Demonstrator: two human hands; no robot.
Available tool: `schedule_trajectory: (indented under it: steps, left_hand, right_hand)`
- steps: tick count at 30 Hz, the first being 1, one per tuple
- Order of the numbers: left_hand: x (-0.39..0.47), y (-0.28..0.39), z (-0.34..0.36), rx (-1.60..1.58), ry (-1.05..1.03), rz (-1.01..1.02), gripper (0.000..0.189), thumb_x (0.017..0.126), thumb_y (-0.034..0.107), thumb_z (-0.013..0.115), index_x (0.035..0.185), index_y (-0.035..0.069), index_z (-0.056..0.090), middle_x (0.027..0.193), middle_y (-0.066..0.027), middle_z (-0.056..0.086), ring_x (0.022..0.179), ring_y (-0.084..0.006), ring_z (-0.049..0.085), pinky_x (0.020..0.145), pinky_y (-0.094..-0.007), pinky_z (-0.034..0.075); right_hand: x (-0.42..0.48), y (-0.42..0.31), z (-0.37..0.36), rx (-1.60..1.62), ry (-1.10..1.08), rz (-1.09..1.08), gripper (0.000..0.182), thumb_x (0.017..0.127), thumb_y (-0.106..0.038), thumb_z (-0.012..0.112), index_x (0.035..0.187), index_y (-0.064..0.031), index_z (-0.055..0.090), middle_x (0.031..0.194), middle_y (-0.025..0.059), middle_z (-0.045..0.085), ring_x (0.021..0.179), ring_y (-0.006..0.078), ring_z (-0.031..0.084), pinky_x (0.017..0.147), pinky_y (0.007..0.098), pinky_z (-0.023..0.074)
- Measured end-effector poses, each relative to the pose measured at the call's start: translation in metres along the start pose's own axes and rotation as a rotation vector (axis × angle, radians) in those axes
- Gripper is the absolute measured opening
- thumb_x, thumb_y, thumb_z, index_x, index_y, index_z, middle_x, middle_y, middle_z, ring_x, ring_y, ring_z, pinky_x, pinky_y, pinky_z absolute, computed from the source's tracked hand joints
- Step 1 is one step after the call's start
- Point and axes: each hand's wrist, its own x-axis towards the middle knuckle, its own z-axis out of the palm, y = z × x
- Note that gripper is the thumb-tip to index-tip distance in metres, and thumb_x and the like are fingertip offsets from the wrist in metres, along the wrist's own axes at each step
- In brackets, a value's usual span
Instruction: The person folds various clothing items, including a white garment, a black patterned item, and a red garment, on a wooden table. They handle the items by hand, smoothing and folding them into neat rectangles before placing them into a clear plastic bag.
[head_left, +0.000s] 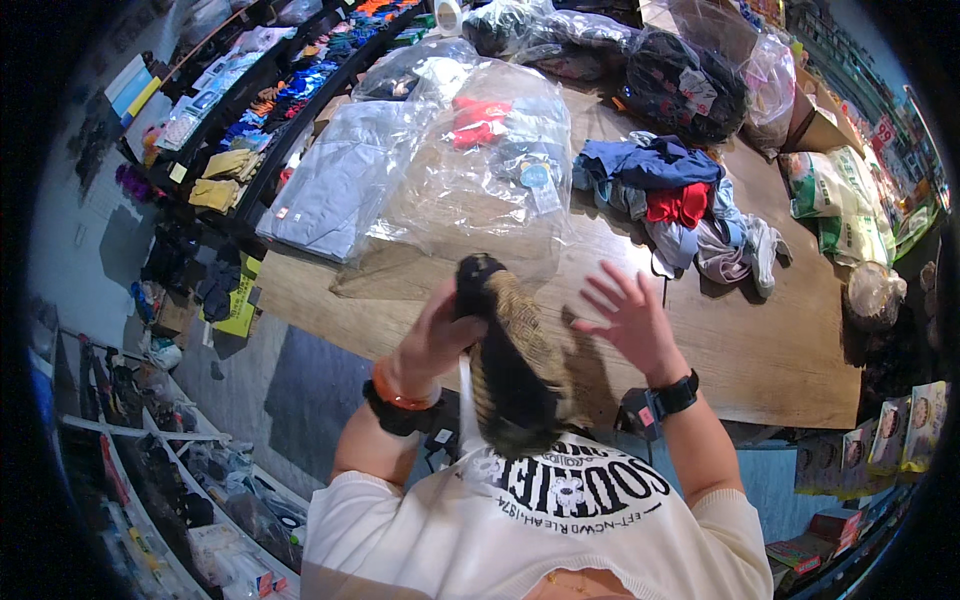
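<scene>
My left hand (435, 330) grips the top end of a black and tan patterned cloth item (517, 367), which looks like a thick sock or a knit slipper. It hangs down in front of my chest, its lower end slightly blurred. To the right of it, my right hand (631, 319) is raised over the wooden tabletop (757, 352), fingers spread and nothing in them. Beyond that hand lies a loose pile of socks or small garments (667, 187) in navy, red, grey and pale blue.
Clear plastic bags (480, 172) holding cloth, and a wrapped grey folded garment (322, 176), cover the table's far left. A stuffed black bag (682, 86) stands at the back. Green and white packs (847, 199) line the right edge. Racks of gloves (225, 176) rise at left.
</scene>
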Motion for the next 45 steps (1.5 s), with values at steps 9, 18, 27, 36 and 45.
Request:
schedule_trajectory:
  steps: [9,18,27,36,45]
  left_hand:
    - [0.065,0.012,-0.104,1.092,0.573,0.126,0.048,0.074,0.028,0.075,0.108,-0.002,0.058,0.096,-0.0150,0.067,0.087,-0.0240,0.066,0.077,-0.0363,0.051]
    - [0.165,0.007,-0.153,0.505,0.753,0.166,0.056,0.082,0.023,0.071,0.126,0.003,0.043,0.110,-0.0103,0.060,0.093,-0.0234,0.060,0.081,-0.0350,0.048]
    - [0.292,-0.022,-0.268,0.408,0.840,0.329,0.045,0.086,0.018,0.066,0.123,0.004,0.045,0.103,-0.0094,0.060,0.095,-0.0238,0.060,0.075,-0.0419,0.052]
    - [0.319,-0.018,-0.284,1.203,0.857,-0.016,0.043,0.082,0.017,0.067,0.122,0.005,0.056,0.108,-0.0141,0.064,0.102,-0.0274,0.060,0.088,-0.0380,0.046]
    - [0.316,0.015,-0.283,1.404,0.775,0.200,0.067,0.082,0.030,0.064,0.137,0.004,0.035,0.127,-0.0299,0.048,0.123,-0.0404,0.042,0.099,-0.0460,0.036]
  right_hand:
    - [-0.010,0.010,0.019,-0.269,-0.190,0.213,0.062,0.098,-0.051,0.033,0.146,-0.0121,0.024,0.142,0.0138,0.038,0.118,0.0284,0.051,0.094,0.0437,0.0453]
    - [-0.012,0.028,-0.032,-0.212,-0.039,0.196,0.046,0.100,-0.031,0.041,0.136,-0.0011,0.037,0.117,0.0153,0.057,0.102,0.0246,0.061,0.086,0.0365,0.0513]
    - [-0.014,0.029,-0.042,-0.132,-0.044,0.196,0.044,0.100,-0.022,0.039,0.138,-0.0009,0.032,0.115,0.0174,0.057,0.101,0.0276,0.061,0.087,0.0390,0.0517]
    - [-0.016,0.031,-0.045,-0.048,-0.028,0.202,0.042,0.100,-0.016,0.038,0.138,-0.0001,0.033,0.119,0.0185,0.056,0.103,0.0287,0.061,0.090,0.0383,0.0504]
    - [-0.015,0.025,-0.031,-0.086,0.042,0.237,0.039,0.100,-0.014,0.038,0.135,0.0016,0.036,0.118,0.0196,0.056,0.102,0.0288,0.061,0.089,0.0380,0.0509]
